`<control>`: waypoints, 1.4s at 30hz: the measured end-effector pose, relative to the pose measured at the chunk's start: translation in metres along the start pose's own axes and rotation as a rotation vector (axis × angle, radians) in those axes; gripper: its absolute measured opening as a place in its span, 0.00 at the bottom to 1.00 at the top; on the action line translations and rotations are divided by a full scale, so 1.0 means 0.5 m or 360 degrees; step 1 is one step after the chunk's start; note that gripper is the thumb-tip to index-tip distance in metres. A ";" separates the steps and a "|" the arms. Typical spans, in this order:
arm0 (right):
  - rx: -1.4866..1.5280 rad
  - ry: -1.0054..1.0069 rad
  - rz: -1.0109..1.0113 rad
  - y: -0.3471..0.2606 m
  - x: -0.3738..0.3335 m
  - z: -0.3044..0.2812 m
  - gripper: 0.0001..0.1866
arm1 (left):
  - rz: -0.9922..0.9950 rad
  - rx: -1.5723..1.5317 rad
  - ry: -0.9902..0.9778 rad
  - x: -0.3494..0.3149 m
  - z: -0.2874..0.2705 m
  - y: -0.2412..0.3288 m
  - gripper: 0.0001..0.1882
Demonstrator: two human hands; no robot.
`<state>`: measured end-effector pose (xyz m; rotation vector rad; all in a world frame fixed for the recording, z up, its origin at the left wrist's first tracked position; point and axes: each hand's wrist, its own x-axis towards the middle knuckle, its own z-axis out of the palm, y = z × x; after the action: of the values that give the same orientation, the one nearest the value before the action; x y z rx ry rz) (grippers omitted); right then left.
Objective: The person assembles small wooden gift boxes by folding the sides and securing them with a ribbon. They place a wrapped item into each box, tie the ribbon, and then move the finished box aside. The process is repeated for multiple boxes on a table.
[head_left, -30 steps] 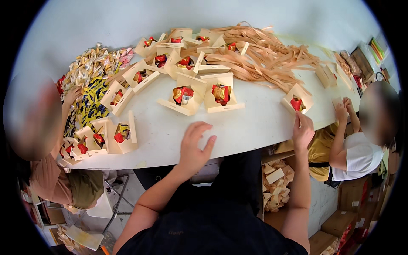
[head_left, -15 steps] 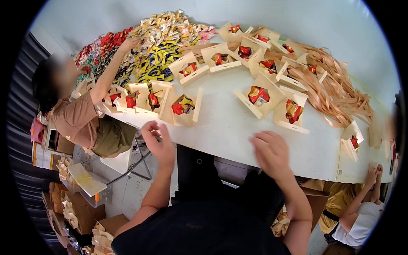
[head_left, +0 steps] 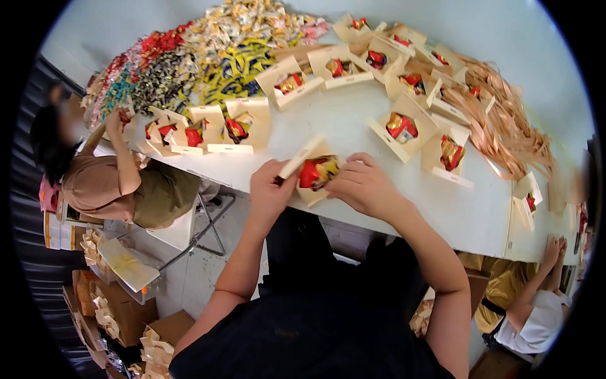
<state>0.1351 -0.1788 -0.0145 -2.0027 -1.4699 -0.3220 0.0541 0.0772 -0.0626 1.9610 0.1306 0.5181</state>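
Observation:
A cream cardboard gift box (head_left: 309, 153) is held tilted at the table's near edge, its top open. Red and yellow wrapped sweets (head_left: 319, 172) fill it. My left hand (head_left: 271, 188) grips the box's left side, thumb inside by the flap. On the other side, my right hand (head_left: 365, 186) is closed on the right edge, fingertips against the sweets and cardboard; exactly what they pinch is partly hidden. Left of my hands stands a row of similar filled boxes (head_left: 247, 149). More filled boxes (head_left: 402, 126) are set out to the right.
Heaps of wrapped sweets (head_left: 237, 66), sorted by colour, cover the table's far left. A tangle of tan ribbons (head_left: 489, 120) lies at the far right. One co-worker (head_left: 104, 174) sits at the left, another (head_left: 536, 316) at the right. Cartons (head_left: 126, 316) stand on the floor at lower left.
Both my hands came together and took hold of the filled box at the row's right end, which moved toward me and right. The left co-worker's arm drew back from the sweets.

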 end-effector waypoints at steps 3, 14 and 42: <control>0.0084 0.0054 0.0192 -0.050 -0.091 -0.046 0.10 | 0.0315 0.0142 -0.0627 -0.006 0.012 0.072 0.19; -0.0360 0.0224 0.0499 -0.136 -0.162 -0.115 0.09 | 0.0447 -0.0349 -0.1197 0.010 0.134 0.141 0.14; -0.1180 0.1130 0.1369 0.149 -0.442 -0.387 0.11 | 0.0577 -0.0374 -0.0924 -0.083 0.210 0.139 0.18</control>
<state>0.1582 -0.4808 -0.0080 -2.4519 0.0299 -1.1427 0.0505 -0.0547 -0.0500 1.8305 -0.6326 0.1629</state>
